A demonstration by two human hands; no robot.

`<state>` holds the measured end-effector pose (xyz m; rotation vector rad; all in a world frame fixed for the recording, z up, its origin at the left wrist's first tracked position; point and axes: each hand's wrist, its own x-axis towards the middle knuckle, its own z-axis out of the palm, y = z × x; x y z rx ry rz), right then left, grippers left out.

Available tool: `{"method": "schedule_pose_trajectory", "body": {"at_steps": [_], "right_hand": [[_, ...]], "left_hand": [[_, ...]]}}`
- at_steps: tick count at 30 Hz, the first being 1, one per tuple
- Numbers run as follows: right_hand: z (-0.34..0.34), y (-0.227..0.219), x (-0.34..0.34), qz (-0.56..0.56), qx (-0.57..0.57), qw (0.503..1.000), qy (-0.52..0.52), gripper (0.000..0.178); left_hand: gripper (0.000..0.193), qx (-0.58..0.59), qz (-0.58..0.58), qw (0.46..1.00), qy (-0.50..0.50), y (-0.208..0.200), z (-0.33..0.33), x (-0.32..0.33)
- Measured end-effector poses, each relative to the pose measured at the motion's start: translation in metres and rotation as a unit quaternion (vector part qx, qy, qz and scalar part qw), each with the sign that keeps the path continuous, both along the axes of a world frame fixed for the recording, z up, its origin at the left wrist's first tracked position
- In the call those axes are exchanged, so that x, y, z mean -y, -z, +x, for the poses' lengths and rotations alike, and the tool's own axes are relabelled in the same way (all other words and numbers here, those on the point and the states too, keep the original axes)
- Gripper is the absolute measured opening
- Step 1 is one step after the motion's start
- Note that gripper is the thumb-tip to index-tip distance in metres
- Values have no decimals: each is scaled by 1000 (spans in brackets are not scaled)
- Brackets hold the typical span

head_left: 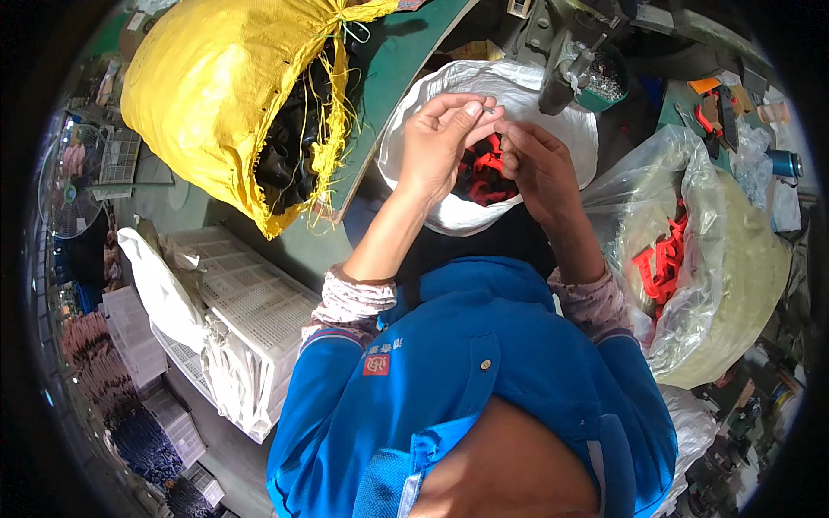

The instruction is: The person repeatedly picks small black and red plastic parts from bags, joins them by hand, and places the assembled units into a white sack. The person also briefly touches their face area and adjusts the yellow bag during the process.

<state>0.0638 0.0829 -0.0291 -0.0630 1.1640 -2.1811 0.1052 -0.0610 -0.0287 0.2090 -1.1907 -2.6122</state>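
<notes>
Both my hands are raised over a white woven sack (566, 99) holding red and black plastic parts (489, 164). Between the thumb and fingers of my left hand (445, 138) is a small grey piece (489, 109), too small to name. My right hand (540, 160) is closed in a pinch close beside it, fingertips almost meeting those of the left. Whatever the right fingers hold is hidden.
A yellow woven sack (216, 95) of black parts lies on the green table (393, 65) at left. A machine (561, 73) stands ahead, with a green bucket (615, 78) beside it. At right is a plastic-lined bag (743, 285) of red parts (663, 263); white crates (250, 285) stand lower left.
</notes>
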Motion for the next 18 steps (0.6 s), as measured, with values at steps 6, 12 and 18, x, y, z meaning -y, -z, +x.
{"method": "schedule_pose_trajectory", "body": {"at_steps": [6, 12, 18], "right_hand": [[2, 14, -10, 16, 28, 999, 10, 17], [3, 18, -11, -20, 11, 1000, 17, 19], [3, 13, -4, -15, -57, 996, 72, 21]], "left_hand": [[14, 19, -9, 1000, -7, 0, 0, -4], [14, 62, 31, 998, 2, 4, 2, -8], [28, 70, 82, 994, 3, 4, 4, -15]]}}
